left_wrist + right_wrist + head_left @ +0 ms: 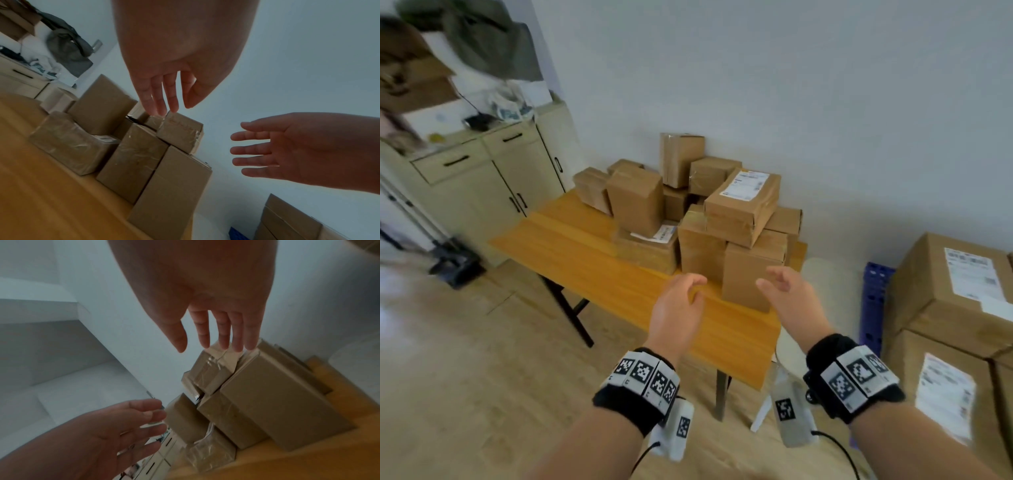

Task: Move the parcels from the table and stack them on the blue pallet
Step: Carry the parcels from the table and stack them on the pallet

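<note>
Parcels [688, 212] piled on the table [571, 246] toward its far right corner, against the wall [791, 85]. Cabinet [493, 171] left of the table. Pallet [875, 301] on edge right of the table, big boxes [955, 308] stacked beside it. Both hands [678, 305] over the near right edge, touching nothing.

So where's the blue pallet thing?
In the head view, the blue plastic pallet stands on its right side, between the wooden table and the big cardboard boxes.

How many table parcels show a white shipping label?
2: the tilted brown cardboard parcel on top and the flat brown cardboard parcel at front left. Others may be hidden.
</note>
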The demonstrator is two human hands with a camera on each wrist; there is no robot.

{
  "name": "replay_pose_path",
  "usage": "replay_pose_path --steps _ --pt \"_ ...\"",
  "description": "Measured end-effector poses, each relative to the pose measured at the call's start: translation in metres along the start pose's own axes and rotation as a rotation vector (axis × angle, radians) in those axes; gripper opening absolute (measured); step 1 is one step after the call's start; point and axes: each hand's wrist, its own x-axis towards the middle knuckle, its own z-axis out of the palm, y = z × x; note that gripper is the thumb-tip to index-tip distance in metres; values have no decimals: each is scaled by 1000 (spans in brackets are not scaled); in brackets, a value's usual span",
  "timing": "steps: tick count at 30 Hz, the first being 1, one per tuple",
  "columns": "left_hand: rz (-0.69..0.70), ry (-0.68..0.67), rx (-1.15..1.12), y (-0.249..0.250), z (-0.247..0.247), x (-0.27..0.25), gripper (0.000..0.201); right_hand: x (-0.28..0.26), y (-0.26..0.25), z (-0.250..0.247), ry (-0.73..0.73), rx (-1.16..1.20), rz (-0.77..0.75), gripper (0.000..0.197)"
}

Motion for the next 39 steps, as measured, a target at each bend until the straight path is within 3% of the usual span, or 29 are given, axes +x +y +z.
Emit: replay_pose_path --steps 10,22,29,35,39 --pt "-148 79 44 -54 -51 43 30 53 -43 88 -217 -10 -82 44" --pt "-273 185 -32 -90 -97 130 32 150 -95 155 -339 25 -130 47" --pt "-187 161 -57 -111 -135 213 48 201 -126 195 -243 72 -68 51" --pt "-113 7 -117 -128 -160 289 56 237 -151 236 -57 115 65 60" --pt "-103 -117 -147 -145 -171 327 60 246 -167 260 23 155 92 45"
